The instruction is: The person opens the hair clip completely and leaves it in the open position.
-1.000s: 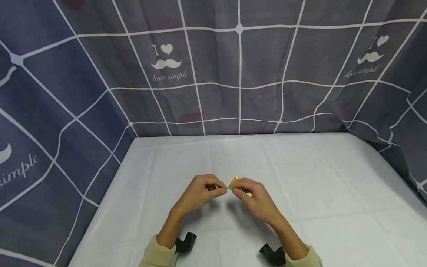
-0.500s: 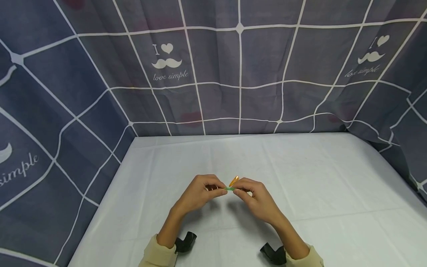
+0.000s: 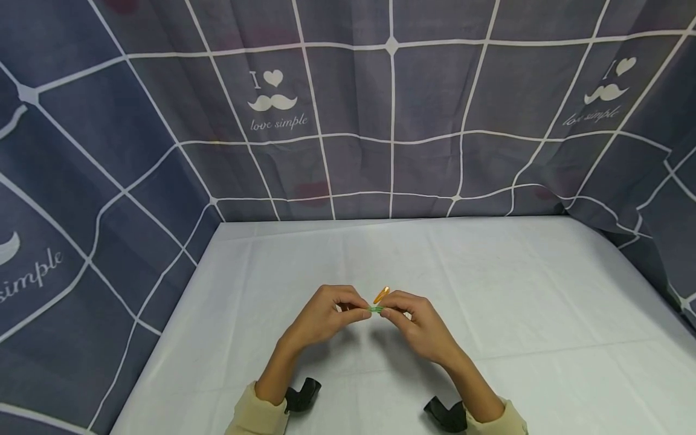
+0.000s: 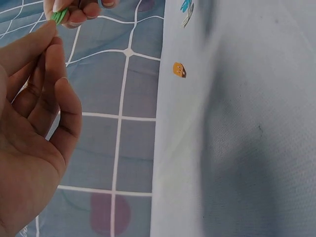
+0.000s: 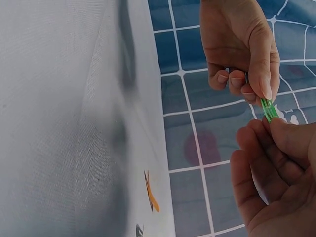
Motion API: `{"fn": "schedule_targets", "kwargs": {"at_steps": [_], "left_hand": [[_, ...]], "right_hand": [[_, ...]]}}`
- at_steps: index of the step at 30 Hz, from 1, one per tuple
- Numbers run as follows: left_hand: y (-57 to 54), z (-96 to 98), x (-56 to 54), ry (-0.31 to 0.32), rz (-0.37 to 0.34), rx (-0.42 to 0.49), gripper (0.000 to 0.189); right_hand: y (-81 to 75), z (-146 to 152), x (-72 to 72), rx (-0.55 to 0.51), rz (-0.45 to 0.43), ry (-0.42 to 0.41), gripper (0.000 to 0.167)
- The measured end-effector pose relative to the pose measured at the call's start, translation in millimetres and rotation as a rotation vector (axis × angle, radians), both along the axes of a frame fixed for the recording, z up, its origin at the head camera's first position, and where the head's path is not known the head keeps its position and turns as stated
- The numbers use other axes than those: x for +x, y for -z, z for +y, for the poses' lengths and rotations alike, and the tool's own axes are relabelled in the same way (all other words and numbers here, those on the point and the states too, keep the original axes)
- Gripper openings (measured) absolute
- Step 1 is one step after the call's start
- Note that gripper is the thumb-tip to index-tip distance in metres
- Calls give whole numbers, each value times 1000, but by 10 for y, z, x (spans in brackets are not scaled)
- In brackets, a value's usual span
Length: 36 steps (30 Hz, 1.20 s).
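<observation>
Right wrist view, green piece (image 5: 269, 109): slim, raised off the surface (image 3: 489, 272), bridging the gap between the two grips; its long axis runs from one to the other, so neither is nearer.
Left grip (image 3: 328, 314): thumb and fingertips pinch its left end.
Right grip (image 3: 415, 320): pinches the opposite end.
Orange piece (image 3: 382, 295): on the surface, just beyond the right grip.
Grid-patterned cloth (image 3: 348, 121): "I", heart, moustache, "love simple", twice; "simple" again at left.
Green piece lettering: none readable.
</observation>
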<state>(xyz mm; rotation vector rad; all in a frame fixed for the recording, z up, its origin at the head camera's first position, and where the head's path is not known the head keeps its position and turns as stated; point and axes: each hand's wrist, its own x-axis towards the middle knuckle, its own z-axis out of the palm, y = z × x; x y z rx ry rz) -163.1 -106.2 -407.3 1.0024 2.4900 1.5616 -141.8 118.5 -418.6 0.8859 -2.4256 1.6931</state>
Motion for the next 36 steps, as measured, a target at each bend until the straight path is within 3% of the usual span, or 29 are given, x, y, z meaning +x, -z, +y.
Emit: {"fn": "schedule_targets", "kwargs": {"at_steps": [23, 36], "left_hand": [[-32, -18, 0, 65, 17, -4, 7], [-87, 18, 32, 67, -3, -19, 8]], "right_hand": [[-12, 51, -25, -10, 36, -47, 16], [-3, 84, -41, 0, 41, -89, 17]]}}
